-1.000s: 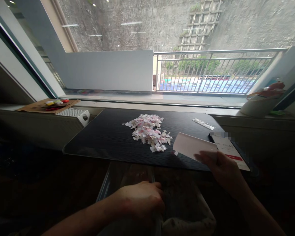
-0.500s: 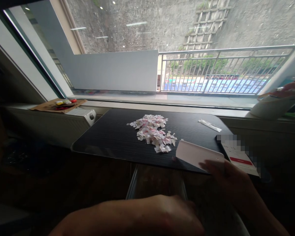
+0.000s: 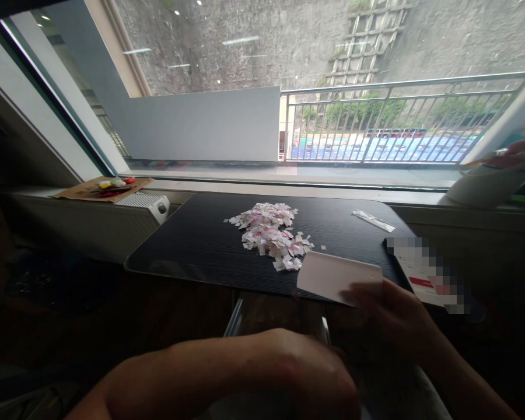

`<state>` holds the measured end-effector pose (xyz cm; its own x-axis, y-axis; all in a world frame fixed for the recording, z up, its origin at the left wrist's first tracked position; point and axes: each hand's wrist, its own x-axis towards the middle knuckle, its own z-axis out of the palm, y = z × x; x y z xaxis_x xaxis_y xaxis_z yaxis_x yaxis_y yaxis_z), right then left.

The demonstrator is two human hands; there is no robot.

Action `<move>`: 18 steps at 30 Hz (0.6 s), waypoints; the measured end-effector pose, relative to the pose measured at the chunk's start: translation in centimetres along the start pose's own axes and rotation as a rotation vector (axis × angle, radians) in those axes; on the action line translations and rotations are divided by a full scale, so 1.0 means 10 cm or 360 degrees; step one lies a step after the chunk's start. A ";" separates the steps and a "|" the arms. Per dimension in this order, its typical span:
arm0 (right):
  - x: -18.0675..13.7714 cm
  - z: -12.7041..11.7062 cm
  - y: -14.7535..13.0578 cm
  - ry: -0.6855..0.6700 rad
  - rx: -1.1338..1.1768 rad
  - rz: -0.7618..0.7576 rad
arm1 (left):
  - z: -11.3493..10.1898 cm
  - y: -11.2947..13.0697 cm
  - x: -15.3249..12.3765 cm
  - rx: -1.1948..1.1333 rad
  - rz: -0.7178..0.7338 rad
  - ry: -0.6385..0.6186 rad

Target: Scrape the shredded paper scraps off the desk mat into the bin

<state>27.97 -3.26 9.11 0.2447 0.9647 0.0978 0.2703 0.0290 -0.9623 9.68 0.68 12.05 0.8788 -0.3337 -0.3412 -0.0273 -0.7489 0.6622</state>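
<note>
My right hand is closed on one end of a pale, flat plastic scraper with rounded corners. The scraper is tilted at the front edge of the dark table. Its far end is next to a pile of small white and pink paper scraps. My left arm bends across the bottom of the view, and my left hand hangs below the table edge with its fingers hidden. Under the edge, near that hand, the rim of a clear container shows in part.
A white-and-red printed packet lies at the table's right end, partly blurred out. Behind it is a thin clear wrapper. A white radiator stands left of the table, below the window. A white pot sits on the right sill.
My right hand and the scraper have moved left along the front edge, closer to the paper scraps. My left arm has risen slightly. The pile looks much the same.
</note>
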 end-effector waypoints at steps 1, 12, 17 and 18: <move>0.00 -0.01 0.02 0.0019 0.0010 0.0011 | 0.01 -0.01 0.01 -0.0003 0.0022 0.0005; -0.02 -0.06 -0.13 0.0188 -0.0138 -0.0049 | 0.12 -0.11 -0.09 0.0141 -0.0016 0.0075; 0.29 -0.39 -0.09 0.0632 -0.0582 -0.0141 | 0.29 -0.07 -0.36 0.0296 -0.0216 0.0214; 0.37 -0.40 -0.08 0.0594 -0.0595 -0.0166 | 0.33 -0.06 -0.41 0.0313 -0.0271 0.0201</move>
<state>32.41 -0.82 11.23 0.4948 0.8010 0.3369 0.6074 -0.0415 -0.7933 4.52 0.62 10.90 0.9307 -0.1287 -0.3423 0.0448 -0.8888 0.4562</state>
